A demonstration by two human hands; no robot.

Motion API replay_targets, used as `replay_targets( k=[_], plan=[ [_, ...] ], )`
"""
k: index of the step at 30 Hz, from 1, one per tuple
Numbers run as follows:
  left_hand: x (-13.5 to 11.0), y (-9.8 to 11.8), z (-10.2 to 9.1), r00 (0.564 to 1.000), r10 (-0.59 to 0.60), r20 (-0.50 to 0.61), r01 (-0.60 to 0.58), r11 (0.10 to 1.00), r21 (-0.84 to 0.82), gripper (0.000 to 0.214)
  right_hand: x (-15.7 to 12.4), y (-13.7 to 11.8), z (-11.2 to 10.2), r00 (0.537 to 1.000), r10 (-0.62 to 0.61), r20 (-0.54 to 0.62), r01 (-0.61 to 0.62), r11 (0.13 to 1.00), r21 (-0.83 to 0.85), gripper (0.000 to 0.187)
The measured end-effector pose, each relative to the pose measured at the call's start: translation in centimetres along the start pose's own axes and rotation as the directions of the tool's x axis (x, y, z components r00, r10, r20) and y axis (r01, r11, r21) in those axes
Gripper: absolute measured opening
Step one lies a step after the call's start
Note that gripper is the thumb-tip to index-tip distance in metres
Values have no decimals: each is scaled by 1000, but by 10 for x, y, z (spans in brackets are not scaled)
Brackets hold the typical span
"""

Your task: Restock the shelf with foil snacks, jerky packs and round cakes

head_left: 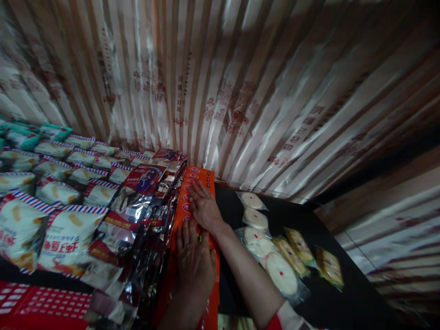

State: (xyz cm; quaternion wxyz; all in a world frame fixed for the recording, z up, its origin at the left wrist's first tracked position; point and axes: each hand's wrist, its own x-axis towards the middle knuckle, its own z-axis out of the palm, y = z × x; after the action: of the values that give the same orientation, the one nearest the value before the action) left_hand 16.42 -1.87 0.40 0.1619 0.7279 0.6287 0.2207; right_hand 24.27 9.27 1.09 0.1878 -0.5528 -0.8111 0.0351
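Note:
A row of orange snack packets [202,174] with round white and pink logos runs along the table. Both hands rest on these packets, palms down. My right hand [206,208] lies farther back on them, its fingers stretched toward the left. Nearer to me, my left hand [195,263] presses flat with its fingers pointing away. Neither hand holds anything. Directly left of the orange packets stand overlapping dark red and silver snack bags [135,197]. The middle of the orange row is partly hidden under the hands.
Puffy white snack bags [72,238] with striped edges fill the left, with green bags [55,131] behind. A red basket [48,302] is at lower left. Round white packaged cakes [280,272] and yellow packets [299,247] lie on the black table [330,302]. Printed pleated sheeting [237,91] hangs behind.

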Motion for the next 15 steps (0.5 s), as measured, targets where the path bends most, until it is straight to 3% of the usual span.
replay_targets(
  k=[7,15],
  plan=[
    [0,-1,0,1000,-1,5,1,1000,-15,41,15,-6,6,971,25,236,-3,995,-96,48],
    [1,-2,1,1000,11,1,-11,1000,10,41,17,-3,11,973,38,226,-26,998,-59,48]
  ],
)
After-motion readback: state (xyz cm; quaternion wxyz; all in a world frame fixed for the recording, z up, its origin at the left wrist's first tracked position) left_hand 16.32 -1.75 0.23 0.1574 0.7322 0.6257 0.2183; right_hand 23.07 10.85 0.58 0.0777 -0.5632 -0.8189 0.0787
